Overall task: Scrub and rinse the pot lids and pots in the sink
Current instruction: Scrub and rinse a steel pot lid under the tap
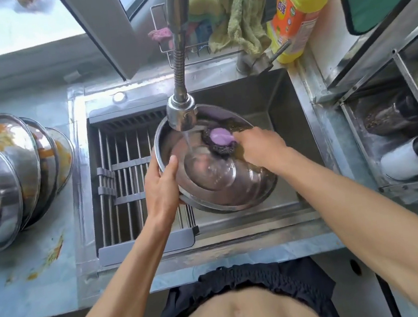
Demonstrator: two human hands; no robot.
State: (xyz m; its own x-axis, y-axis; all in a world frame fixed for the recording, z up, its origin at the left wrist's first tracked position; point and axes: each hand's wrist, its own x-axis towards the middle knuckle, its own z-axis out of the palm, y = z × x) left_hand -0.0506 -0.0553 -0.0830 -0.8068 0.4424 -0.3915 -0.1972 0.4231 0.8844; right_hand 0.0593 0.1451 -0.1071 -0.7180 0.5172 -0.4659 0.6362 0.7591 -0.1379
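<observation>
Three dirty pots [13,173] wait stacked on the desk [45,273] left of the sink [289,110], one pot [217,173] mid-scrub under running faucet [182,114], left hand [162,188] gripping its rim, right hand [259,149] holding purple scrubber [220,139] inside

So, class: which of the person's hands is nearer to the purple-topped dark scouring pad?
Right. The right hand touches the purple-topped dark scouring pad inside the round steel pot; the left hand grips the pot's left rim, apart from the pad.
</observation>
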